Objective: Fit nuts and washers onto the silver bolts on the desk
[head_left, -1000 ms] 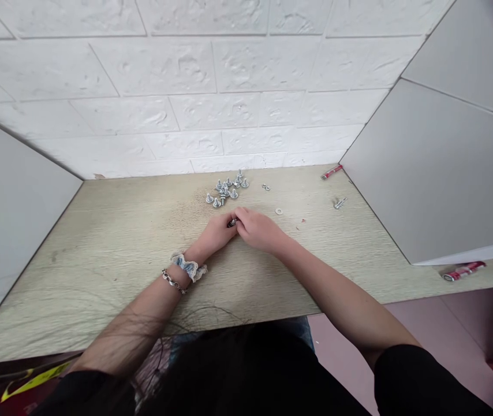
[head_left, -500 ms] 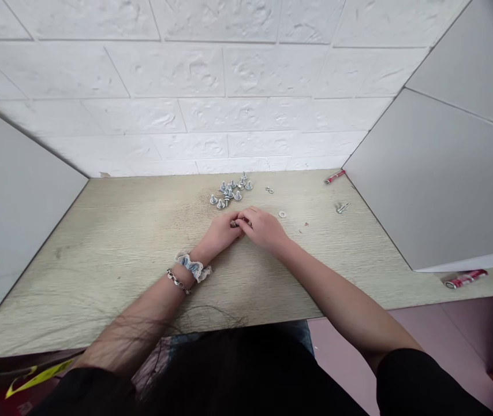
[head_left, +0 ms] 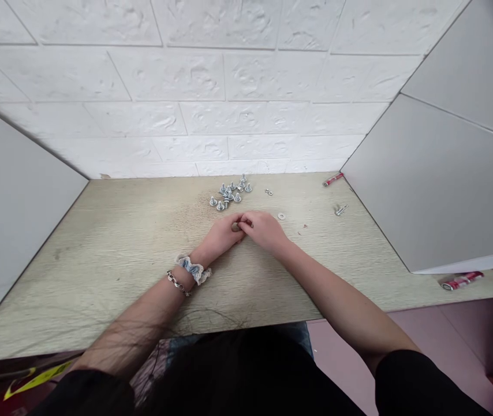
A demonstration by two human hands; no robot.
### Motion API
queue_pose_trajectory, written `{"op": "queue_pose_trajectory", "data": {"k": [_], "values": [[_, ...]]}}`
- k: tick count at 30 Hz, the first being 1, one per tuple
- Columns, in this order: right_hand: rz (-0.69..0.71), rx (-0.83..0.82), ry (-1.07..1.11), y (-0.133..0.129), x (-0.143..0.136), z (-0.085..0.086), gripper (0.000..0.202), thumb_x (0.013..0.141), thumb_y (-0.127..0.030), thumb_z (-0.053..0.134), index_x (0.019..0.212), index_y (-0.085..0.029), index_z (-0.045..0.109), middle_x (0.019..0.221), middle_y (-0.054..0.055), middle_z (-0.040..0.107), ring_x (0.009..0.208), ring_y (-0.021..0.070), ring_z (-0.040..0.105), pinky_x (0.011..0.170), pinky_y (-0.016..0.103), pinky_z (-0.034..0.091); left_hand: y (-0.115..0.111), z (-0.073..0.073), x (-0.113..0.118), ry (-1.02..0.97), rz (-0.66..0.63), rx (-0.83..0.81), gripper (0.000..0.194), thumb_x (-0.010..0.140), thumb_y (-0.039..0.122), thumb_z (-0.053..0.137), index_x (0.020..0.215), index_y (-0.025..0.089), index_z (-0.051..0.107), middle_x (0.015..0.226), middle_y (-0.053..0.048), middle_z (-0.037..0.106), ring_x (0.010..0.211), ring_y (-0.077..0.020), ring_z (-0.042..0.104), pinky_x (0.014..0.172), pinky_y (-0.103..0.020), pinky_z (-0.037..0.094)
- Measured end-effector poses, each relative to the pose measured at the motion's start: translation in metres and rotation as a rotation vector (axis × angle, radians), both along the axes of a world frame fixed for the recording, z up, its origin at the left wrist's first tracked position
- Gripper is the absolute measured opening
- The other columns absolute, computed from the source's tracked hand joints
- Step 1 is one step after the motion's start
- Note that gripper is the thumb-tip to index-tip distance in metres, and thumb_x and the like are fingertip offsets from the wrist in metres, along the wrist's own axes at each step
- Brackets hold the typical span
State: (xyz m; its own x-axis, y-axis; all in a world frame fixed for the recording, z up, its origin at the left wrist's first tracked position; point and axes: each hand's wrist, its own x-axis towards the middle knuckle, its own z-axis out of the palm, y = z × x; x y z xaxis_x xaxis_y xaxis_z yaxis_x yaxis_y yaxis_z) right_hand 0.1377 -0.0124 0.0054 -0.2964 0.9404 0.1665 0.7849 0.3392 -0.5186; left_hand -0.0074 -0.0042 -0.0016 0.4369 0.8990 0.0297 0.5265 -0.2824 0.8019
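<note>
My left hand and my right hand meet fingertip to fingertip low over the wooden tabletop. Both are closed in a pinch, and whatever they hold is hidden by the fingers. Just beyond them stands a cluster of several silver bolts fitted with washers, most with the shank pointing up. A flat washer lies a little to the right of my right hand. Two small nuts or rings rest farther back, beside the bolts.
A loose bolt-like metal piece lies at the right. One red battery-like cylinder sits in the back right corner, another past the right panel. A white brick-pattern wall closes the back, a grey panel the left.
My fingers have shifted slightly against each other, and the small dark metal piece that showed between them is now hidden. The loose parts on the table lie as before.
</note>
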Motion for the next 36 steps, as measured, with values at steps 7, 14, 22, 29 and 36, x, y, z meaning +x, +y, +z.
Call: {"op": "queue_pose_trajectory", "data": {"k": [7,14,22,29,36], "values": [[0.094,0.057,0.049,0.0030,0.0001,-0.0031,0.017,0.085,-0.017,0.046,0.076,-0.016,0.060,0.083,0.004,0.064,0.077,0.0142,0.054,0.071,0.026,0.037,0.0013,-0.0020,0.0000,-0.007,0.010,-0.013,0.030,0.069,0.017,0.046,0.096,0.016,0.059,0.070,0.001,0.061,0.061,-0.0134,0.056,0.060,-0.024,0.044],[0.096,0.104,0.105,0.0024,-0.0008,-0.0038,0.017,0.085,-0.012,0.043,0.075,-0.016,0.057,0.084,0.005,0.062,0.079,0.0142,0.053,0.074,0.026,0.037,0.0014,-0.0013,0.0000,-0.049,0.031,-0.038,0.033,0.068,0.016,0.048,0.100,0.015,0.059,0.071,0.001,0.061,0.059,-0.0113,0.055,0.055,-0.022,0.044],[0.049,0.133,0.143,0.0038,0.0019,-0.0020,0.013,0.085,-0.017,0.044,0.080,-0.017,0.056,0.081,0.004,0.060,0.077,0.0152,0.052,0.071,0.026,0.037,-0.0002,0.0024,-0.0004,-0.115,0.114,-0.176,0.029,0.077,0.027,0.050,0.102,0.015,0.058,0.054,0.002,0.056,0.047,-0.0098,0.053,0.046,-0.019,0.043],[0.091,0.152,0.045,0.0020,0.0004,0.0030,0.019,0.084,-0.010,0.036,0.084,-0.016,0.054,0.089,0.009,0.058,0.083,0.0185,0.053,0.078,0.031,0.039,-0.0007,0.0048,0.0013,-0.103,0.107,-0.173,0.020,0.074,0.024,0.051,0.088,0.014,0.061,0.053,0.003,0.055,0.047,-0.0088,0.051,0.046,-0.019,0.043],[0.056,0.166,0.079,-0.0007,-0.0002,0.0036,0.019,0.083,-0.016,0.039,0.099,-0.016,0.050,0.096,0.008,0.059,0.087,0.0191,0.054,0.081,0.032,0.038,-0.0024,0.0066,0.0015,-0.088,0.114,-0.159,0.026,0.074,0.023,0.047,0.092,0.015,0.064,0.051,0.003,0.055,0.047,-0.0093,0.052,0.047,-0.019,0.042]]}}
